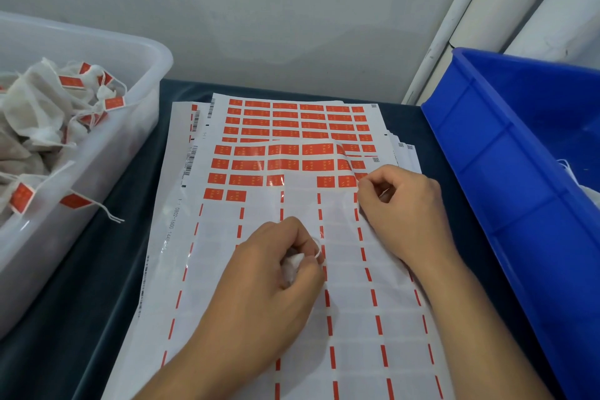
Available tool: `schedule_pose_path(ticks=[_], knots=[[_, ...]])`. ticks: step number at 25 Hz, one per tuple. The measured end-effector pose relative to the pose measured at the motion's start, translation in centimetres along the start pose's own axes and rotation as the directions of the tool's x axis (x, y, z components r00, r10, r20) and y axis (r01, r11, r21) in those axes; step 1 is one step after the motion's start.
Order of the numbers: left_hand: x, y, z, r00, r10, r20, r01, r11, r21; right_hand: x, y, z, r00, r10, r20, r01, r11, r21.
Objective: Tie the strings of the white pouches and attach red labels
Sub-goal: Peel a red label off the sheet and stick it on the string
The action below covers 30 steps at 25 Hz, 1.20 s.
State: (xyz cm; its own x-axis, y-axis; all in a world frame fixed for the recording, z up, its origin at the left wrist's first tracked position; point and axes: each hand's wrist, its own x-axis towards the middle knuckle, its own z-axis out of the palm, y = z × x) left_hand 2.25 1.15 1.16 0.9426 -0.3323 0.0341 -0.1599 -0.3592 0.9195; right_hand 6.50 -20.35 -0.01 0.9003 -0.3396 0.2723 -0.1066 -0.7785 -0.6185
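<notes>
A sheet of red labels (250, 166) lies in front of me on a stack of similar sheets; its lower rows are peeled bare. My left hand (269, 273) is curled around a small white pouch (292, 265) with a thin string loop showing by the fingers. My right hand (399, 204) has its fingers curled at the right edge of the sheet, beside the last red labels (334, 181) of a row. Whether it pinches a label I cannot tell.
A clear bin (107, 153) at the left holds several finished white pouches with red tags (69, 81). A blue crate (519, 172) stands at the right, with white pouches just visible inside. The sheets lie on a dark cloth (107, 269). White pipes rise at the back right.
</notes>
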Motion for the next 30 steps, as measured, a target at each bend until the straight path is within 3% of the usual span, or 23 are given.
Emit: schedule_pose_path(ticks=[8,16,19,26,30], knots=[[0.2,-0.4,0.0,0.999,0.004,-0.035,-0.008,0.995,-0.103,0.9,0.6,-0.9,0.989,0.144,-0.043,-0.141,0.987,0.077],[0.6,-0.2,-0.2,0.996,-0.019,-0.093,-0.002,0.976,-0.22,1.9,1.0,-3.9,0.912,0.404,-0.076,-0.334,0.835,0.438],[0.7,-0.2,-0.2,0.992,-0.028,-0.123,-0.003,0.969,-0.246,1.8,0.2,-4.9,0.927,0.371,-0.048,-0.295,0.805,0.515],[0.8,-0.3,-0.3,0.991,-0.004,-0.131,-0.036,0.953,-0.301,-1.8,-4.3,-4.0,0.962,0.176,0.21,-0.268,0.767,0.583],[0.7,-0.4,-0.6,0.99,0.008,-0.139,-0.055,0.941,-0.333,-5.3,-5.4,-2.1,0.942,0.117,0.316,-0.312,0.657,0.687]])
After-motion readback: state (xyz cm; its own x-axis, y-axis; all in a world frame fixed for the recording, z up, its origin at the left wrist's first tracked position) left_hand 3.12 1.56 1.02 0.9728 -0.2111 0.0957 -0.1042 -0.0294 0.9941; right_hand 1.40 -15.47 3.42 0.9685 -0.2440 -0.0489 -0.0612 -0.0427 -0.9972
